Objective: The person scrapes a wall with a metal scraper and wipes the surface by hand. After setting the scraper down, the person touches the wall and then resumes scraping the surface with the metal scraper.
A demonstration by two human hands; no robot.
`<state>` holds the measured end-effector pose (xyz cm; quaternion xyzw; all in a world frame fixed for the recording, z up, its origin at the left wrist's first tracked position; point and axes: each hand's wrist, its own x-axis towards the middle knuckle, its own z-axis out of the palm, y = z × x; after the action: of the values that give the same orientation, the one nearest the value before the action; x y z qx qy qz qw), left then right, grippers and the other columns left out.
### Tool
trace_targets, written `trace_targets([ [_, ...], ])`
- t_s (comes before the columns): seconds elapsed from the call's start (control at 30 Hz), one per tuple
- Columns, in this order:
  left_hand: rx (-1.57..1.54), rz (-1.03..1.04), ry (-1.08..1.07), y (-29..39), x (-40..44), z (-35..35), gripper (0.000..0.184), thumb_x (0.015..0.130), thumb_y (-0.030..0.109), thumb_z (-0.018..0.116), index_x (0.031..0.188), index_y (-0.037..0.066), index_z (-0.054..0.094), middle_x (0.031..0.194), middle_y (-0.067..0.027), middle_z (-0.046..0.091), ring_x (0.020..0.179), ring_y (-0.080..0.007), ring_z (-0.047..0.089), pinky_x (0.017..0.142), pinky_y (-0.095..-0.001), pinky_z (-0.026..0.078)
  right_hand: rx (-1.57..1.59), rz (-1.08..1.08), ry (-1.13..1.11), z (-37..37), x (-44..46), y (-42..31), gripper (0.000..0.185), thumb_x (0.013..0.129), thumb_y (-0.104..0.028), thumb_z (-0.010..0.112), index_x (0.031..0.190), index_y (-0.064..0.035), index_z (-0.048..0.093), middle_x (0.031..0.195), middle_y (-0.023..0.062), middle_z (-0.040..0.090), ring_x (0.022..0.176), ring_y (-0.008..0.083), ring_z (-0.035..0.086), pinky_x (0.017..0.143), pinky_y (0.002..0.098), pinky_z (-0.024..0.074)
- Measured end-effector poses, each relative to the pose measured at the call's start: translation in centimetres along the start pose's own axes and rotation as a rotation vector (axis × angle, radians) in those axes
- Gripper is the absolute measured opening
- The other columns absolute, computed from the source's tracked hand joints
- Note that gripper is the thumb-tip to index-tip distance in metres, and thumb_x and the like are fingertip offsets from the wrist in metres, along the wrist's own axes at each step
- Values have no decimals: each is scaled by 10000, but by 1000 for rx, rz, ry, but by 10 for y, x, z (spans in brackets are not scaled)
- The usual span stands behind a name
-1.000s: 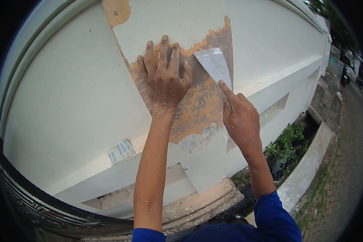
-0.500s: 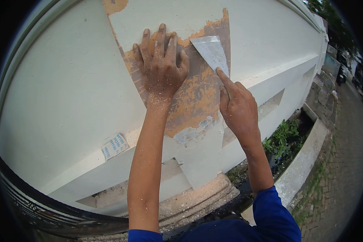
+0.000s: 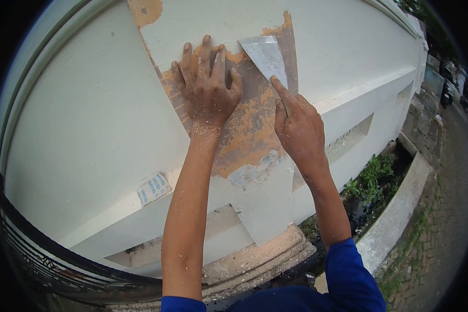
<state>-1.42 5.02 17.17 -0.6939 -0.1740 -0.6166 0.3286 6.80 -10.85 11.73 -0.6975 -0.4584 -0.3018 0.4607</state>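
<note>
My left hand [image 3: 209,93] lies on the wall with its fingers spread, partly over a scraped patch [image 3: 249,119] of orange and grey-brown. Pale flakes cling to its wrist. In my right hand [image 3: 300,127] is a paint scraper [image 3: 267,58] with a wide metal blade, its index finger stretched along the blade's base. The blade's broad edge meets the wall where the white paint [image 3: 202,21] borders the bare patch. Most of the scraper's handle is hidden inside the hand.
A folded piece of sandpaper [image 3: 154,189] rests on the wall's ledge at lower left. Black metal railing [image 3: 41,255] curves along the lower left. Below right are a ditch with green plants [image 3: 371,179], a concrete curb [image 3: 395,218] and a paved lane [image 3: 447,208].
My right hand and the scraper have moved up and slightly left along the wall. My left hand keeps its place on the wall. The view has shifted a little.
</note>
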Motion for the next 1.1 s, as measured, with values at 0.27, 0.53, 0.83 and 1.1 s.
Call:
trace_targets([
  [0.27,58,5,-33,2,2,-3,445,795,273,580,1216,144,645,1413,-11,511,1379,-285,335,1150,-525,170,-16,50,-65,-8,-14,-3,448,891,-109,567,1338,-144,560,717,122,571,577,236,594,547,368,502],
  [0.53,28,-5,7,1,2,0,450,806,161,527,1242,98,617,1417,-22,498,1375,-288,348,1155,-542,157,-2,40,-114,-7,-15,-3,465,887,-109,575,1350,-148,548,731,127,577,575,246,593,547,375,509],
  [0.83,61,-9,-20,1,1,0,445,852,181,498,1283,111,583,1412,-6,513,1383,-279,332,1153,-530,158,6,51,-141,-11,-10,-10,471,888,-105,564,1357,-148,538,771,151,604,628,281,632,564,392,517],
  [1.1,43,0,16,0,2,3,450,809,162,520,1247,109,613,1420,-13,498,1380,-282,341,1166,-528,129,-12,83,-204,-13,-14,-13,477,900,-109,548,1375,-148,517,811,154,608,646,262,634,597,381,527],
])
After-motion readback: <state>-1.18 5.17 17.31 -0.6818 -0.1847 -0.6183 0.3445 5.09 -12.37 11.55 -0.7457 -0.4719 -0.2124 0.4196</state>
